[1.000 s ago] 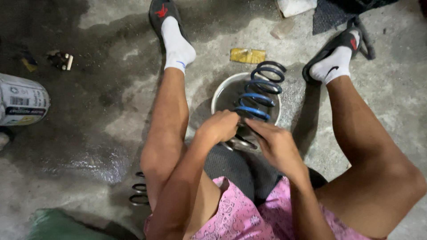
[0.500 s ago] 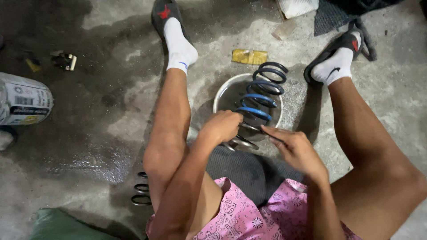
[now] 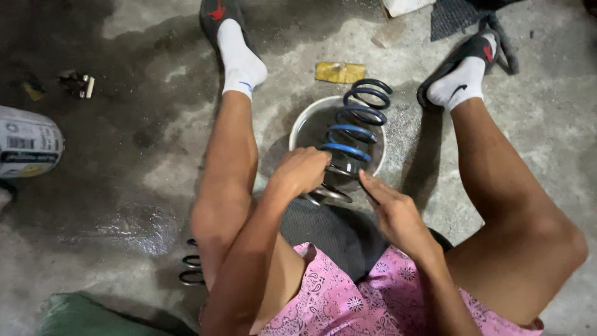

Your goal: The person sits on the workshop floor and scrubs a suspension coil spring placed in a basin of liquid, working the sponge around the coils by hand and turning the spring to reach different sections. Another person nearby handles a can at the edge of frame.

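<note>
Coil spring, one in hand, leans across a round white-rimmed metal bowl on the concrete floor between the person's spread legs; its upper turns are blue and dark, its lowest turns bare grey metal near the body. The left hand is curled shut over those lower turns, fingers wrapped around the wire. The right hand lies mostly open just beside the spring's base, fingers stretched flat toward the bottom coil; whether the fingertips touch the wire cannot be told. A second, smaller dark spring lies on the floor beside the left thigh, partly hidden, so two springs are countable in all. One bowl, two hands, two feet in white socks and dark slides. Beyond the bowl sits one flat yellow packet; at the left edge lies one white cylindrical container, and further up a small cluster of metal bits. A dark ribbed mat lies under the spring's base, against pink patterned shorts. Compared with half a second earlier, the right hand has spread slightly flatter and slid nearer the bottom coil, while the left hand's grip and the spring's lean look unchanged.
</note>
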